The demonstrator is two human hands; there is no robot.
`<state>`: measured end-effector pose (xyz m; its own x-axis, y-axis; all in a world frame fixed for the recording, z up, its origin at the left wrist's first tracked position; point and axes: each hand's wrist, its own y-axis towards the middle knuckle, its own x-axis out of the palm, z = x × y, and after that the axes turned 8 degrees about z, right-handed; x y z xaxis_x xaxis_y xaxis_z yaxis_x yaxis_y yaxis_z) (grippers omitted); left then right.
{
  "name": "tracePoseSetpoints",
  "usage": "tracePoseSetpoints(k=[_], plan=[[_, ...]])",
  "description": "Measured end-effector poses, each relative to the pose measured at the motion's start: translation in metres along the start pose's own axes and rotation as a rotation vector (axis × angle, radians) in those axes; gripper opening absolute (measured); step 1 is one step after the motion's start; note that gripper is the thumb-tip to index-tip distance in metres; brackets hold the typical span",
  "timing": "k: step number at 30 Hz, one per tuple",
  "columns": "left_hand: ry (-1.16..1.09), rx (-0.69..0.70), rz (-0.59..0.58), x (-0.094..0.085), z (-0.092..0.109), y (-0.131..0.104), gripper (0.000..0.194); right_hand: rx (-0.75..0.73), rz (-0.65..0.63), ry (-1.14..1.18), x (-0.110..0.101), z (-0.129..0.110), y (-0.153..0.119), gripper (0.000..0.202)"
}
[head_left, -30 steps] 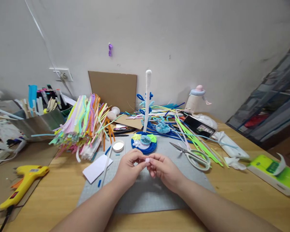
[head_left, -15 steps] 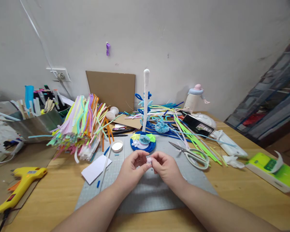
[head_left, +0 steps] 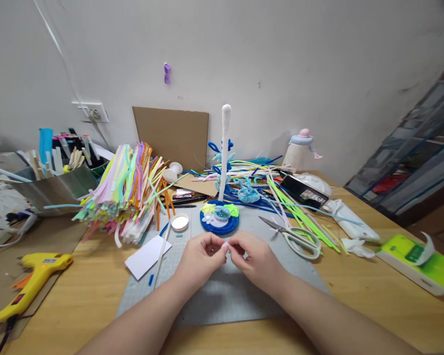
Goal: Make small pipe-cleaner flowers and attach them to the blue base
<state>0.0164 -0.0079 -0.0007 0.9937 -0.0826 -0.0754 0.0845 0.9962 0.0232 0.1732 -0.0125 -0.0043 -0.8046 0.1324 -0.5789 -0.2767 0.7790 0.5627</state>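
Between my fingertips is a small pale fuzzy piece [head_left: 225, 246], mostly covered; it looks like a bit of pipe cleaner. My left hand [head_left: 203, 256] pinches it from the left with thumb and forefinger. From the other side my right hand [head_left: 252, 256] grips it, fingers curled. Both hands hover over the grey cutting mat [head_left: 229, 301]. Just beyond them stands a round blue pipe-cleaner base [head_left: 219, 228] bearing yellow, white and light-blue fuzzy shapes, with a tall white wrapped post [head_left: 225, 148] rising from it.
Scissors [head_left: 294, 237] lie right of my hands, by green pipe cleaners [head_left: 299, 212]. A white card [head_left: 148, 257] and a small round tin [head_left: 179, 222] sit to the left. Farther left are a pipe-cleaner bundle [head_left: 122, 192] and a yellow glue gun [head_left: 31, 281]. A tissue pack [head_left: 418, 261] lies far right.
My right fingers have shifted their pinch on the small pale piece and curled more, so less of it shows. The whole view has moved very slightly.
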Motion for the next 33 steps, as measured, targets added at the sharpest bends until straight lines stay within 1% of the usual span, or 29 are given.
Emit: tracePoseSetpoints(k=[2, 5, 7, 9, 11, 13, 16, 20, 22, 23, 27, 29, 31, 33], plan=[[0.068, -0.015, -0.007, -0.002, 0.001, 0.000, 0.018, -0.050, -0.064, -0.064, -0.003, 0.002, 0.002, 0.013], [0.065, -0.116, -0.064, -0.005, 0.004, 0.001, 0.018, -0.136, -0.167, -0.100, -0.009, 0.004, 0.006, 0.014], [-0.005, -0.205, -0.091, -0.006, 0.006, 0.002, 0.022, -0.145, -0.190, -0.076, -0.012, 0.004, 0.008, 0.013], [-0.097, -0.285, -0.092, -0.006, 0.006, 0.003, 0.025, -0.122, -0.182, -0.055, -0.013, 0.003, 0.009, 0.012], [-0.151, -0.320, -0.088, -0.006, 0.005, 0.004, 0.026, -0.101, -0.188, -0.050, -0.012, 0.001, 0.008, 0.012], [-0.151, -0.284, -0.088, -0.004, 0.002, 0.004, 0.025, -0.079, -0.182, -0.051, -0.008, 0.000, 0.006, 0.014], [-0.083, -0.178, -0.068, -0.001, -0.006, 0.003, 0.021, -0.014, -0.135, -0.057, 0.000, -0.001, 0.002, 0.014], [0.102, 0.008, 0.005, -0.001, -0.018, 0.002, 0.012, 0.062, -0.119, -0.082, 0.007, -0.001, -0.001, 0.013], [0.183, 0.100, 0.031, -0.001, -0.023, 0.002, 0.012, 0.067, -0.122, -0.090, 0.008, -0.001, -0.001, 0.014], [0.212, 0.121, 0.042, -0.001, -0.024, 0.001, 0.012, 0.057, -0.126, -0.093, 0.008, -0.001, -0.001, 0.014], [0.263, 0.105, 0.077, -0.001, -0.023, 0.001, 0.010, 0.003, -0.128, -0.120, 0.009, -0.001, -0.001, 0.014], [0.274, 0.096, 0.091, 0.000, -0.020, 0.000, 0.010, -0.001, -0.111, -0.123, 0.009, -0.002, -0.001, 0.016], [0.282, 0.097, 0.118, 0.001, -0.017, -0.001, 0.010, 0.032, -0.079, -0.093, 0.011, -0.002, -0.001, 0.017], [0.281, 0.113, 0.143, 0.002, -0.015, -0.002, 0.011, 0.097, -0.043, -0.030, 0.012, -0.003, -0.001, 0.017]])
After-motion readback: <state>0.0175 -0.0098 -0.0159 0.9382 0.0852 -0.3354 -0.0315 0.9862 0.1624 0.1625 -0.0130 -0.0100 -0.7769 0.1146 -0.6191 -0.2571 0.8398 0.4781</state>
